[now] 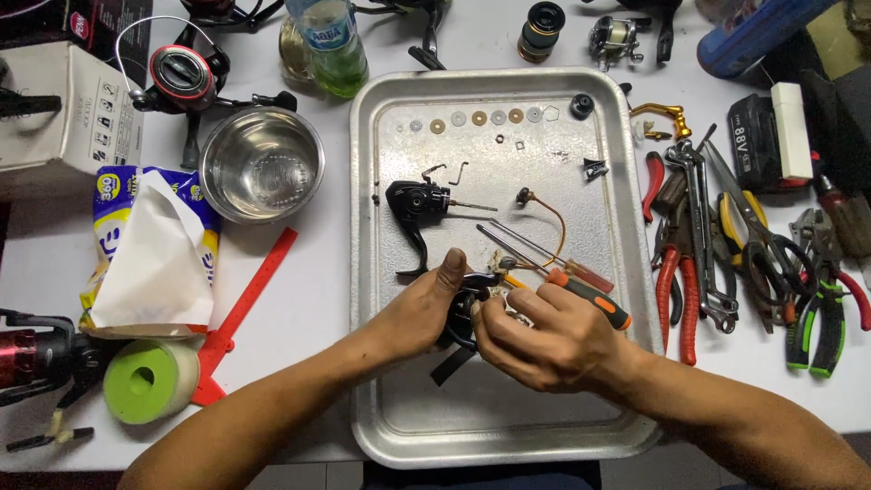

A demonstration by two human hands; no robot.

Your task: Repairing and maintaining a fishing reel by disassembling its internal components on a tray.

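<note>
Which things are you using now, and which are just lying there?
In use: left hand and right hand on black reel part; screwdriver; metal tray; reel body.

Lying about: steel bowl, pliers, tissue pack, green bottle.

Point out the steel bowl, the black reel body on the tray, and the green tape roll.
steel bowl (pixel 261 163), head view, on its inner base.
black reel body (pixel 413 201), head view, on its housing.
green tape roll (pixel 150 381), head view, on its face.
</note>
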